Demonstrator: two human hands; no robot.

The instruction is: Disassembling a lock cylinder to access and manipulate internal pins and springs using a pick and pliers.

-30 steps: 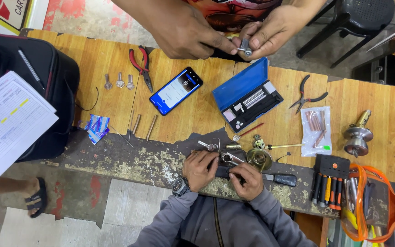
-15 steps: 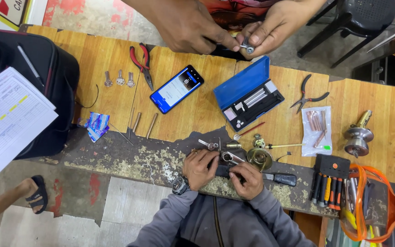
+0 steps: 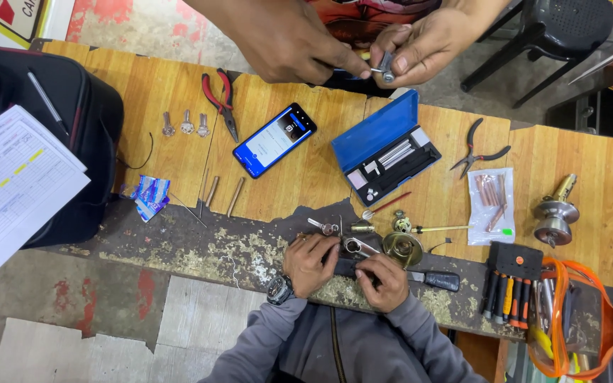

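1. The left hand [image 3: 292,39] and right hand [image 3: 423,46] meet, both pinching a small silver lock cylinder [image 3: 386,67].
2. The cylinder is short, metallic, held above the open blue case [image 3: 381,131].

The person's right hand [image 3: 285,44] and left hand [image 3: 423,46] enter from the upper edge of the view. Both are bare, as are the wrists and forearms as far as the frame shows them. Between the forearms lies a strip of garment [image 3: 374,10], red-orange with dark patches.
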